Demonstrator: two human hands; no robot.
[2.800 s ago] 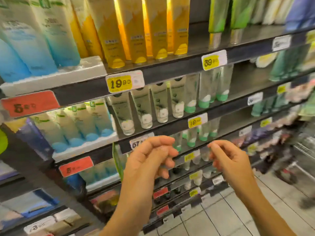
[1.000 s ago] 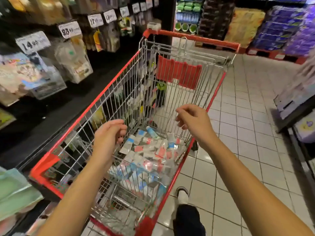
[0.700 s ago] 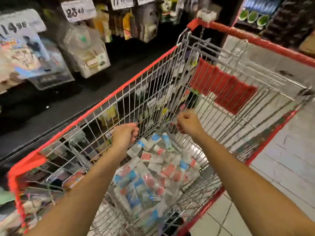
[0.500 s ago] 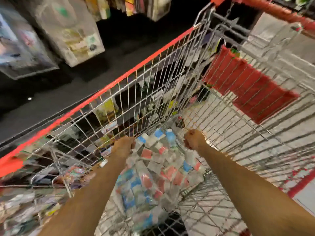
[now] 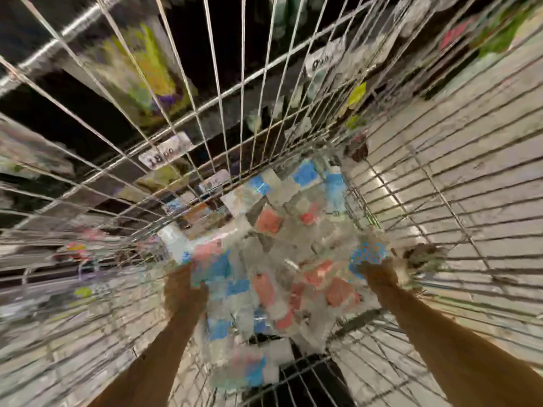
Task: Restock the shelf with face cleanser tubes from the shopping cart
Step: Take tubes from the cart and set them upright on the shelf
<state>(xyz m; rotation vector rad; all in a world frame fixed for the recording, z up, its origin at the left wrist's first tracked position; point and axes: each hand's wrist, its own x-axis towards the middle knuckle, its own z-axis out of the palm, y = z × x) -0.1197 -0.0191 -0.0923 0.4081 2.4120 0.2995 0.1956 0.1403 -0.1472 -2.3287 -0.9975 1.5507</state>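
I look straight down into the wire shopping cart (image 5: 440, 177), and the picture is badly blurred. A heap of face cleanser tubes (image 5: 273, 254), pale with blue and red patches, covers the cart's bottom. My left hand (image 5: 183, 292) is down at the left edge of the heap, against the tubes. My right hand (image 5: 382, 274) reaches the heap's right edge, next to a blue-marked tube. Blur hides the fingers of both hands, so whether either holds a tube is unclear.
The cart's wire walls rise on all sides around my arms. Through the left wall show dark shelves with price tags (image 5: 166, 154) and hanging packets. Pale floor tiles (image 5: 470, 113) show through the right wall.
My head has dropped much closer into the cart. Both hands have gone deeper, from above the far end of the heap down to its left and right edges.
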